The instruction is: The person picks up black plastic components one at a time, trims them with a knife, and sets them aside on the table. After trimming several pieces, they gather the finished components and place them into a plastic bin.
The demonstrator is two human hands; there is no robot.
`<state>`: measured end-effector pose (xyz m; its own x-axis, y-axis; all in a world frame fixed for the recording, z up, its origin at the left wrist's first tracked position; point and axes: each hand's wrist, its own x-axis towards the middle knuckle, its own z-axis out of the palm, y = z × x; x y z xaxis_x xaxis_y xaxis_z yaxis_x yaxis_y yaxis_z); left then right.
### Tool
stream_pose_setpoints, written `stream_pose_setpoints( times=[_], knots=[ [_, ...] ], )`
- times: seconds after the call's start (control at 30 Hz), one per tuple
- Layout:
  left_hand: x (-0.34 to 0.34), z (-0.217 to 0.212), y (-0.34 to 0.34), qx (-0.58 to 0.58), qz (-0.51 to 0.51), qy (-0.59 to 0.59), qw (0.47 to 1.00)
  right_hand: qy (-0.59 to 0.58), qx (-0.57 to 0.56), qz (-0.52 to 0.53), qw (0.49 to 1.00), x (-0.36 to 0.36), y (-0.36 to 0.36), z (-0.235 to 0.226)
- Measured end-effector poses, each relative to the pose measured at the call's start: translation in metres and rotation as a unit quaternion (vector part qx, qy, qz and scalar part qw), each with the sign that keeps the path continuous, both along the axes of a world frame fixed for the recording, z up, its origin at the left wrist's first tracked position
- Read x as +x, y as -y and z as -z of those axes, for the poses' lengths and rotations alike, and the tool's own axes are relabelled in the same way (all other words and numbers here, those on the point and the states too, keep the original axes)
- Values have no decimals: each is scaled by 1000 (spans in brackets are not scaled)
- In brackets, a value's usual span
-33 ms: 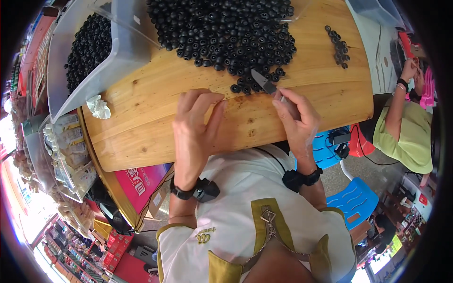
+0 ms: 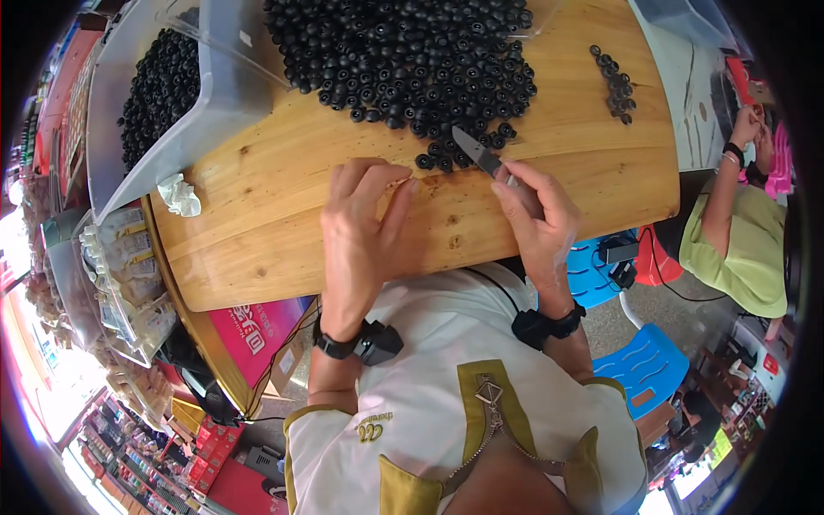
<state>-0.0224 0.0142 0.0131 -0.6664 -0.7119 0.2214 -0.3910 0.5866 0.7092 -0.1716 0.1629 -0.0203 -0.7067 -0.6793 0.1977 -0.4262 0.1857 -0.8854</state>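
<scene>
Head view: no visible change from the earlier frame. Right hand [image 2: 536, 215] still gripped around a small knife [image 2: 477, 153], blade tip at the near edge of the pile of black round fruits [image 2: 412, 60]. Left hand [image 2: 360, 227] still flat on the wooden board [image 2: 257, 223], fingers spread, holding nothing. Clear bin [image 2: 184, 129] with more fruits stays at left; crumpled tissue [image 2: 180, 195] beside it.

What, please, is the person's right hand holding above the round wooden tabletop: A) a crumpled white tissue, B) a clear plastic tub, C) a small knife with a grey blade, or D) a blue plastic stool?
C: the right hand grips a small knife with a grey blade, its tip pointing into the pile of small round black pieces on the round wooden tabletop.
</scene>
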Motion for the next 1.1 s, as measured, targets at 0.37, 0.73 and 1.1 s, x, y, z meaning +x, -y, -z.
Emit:
stream_pose_setpoints(
  times=[0.37, 0.73, 1.1],
  knots=[
    [-31, 10, 2, 23, 4, 62, 998, -27, -6, -29, 999, -8, -1, -6],
    [-16, 8, 3, 88, 16, -10, 996, 77, -31, -8, 996, -5, 6, -21],
    [20, 14, 9, 558, 26, -354, 750, 175, -5, -148, 973, 9, 31, -55]
  ],
)
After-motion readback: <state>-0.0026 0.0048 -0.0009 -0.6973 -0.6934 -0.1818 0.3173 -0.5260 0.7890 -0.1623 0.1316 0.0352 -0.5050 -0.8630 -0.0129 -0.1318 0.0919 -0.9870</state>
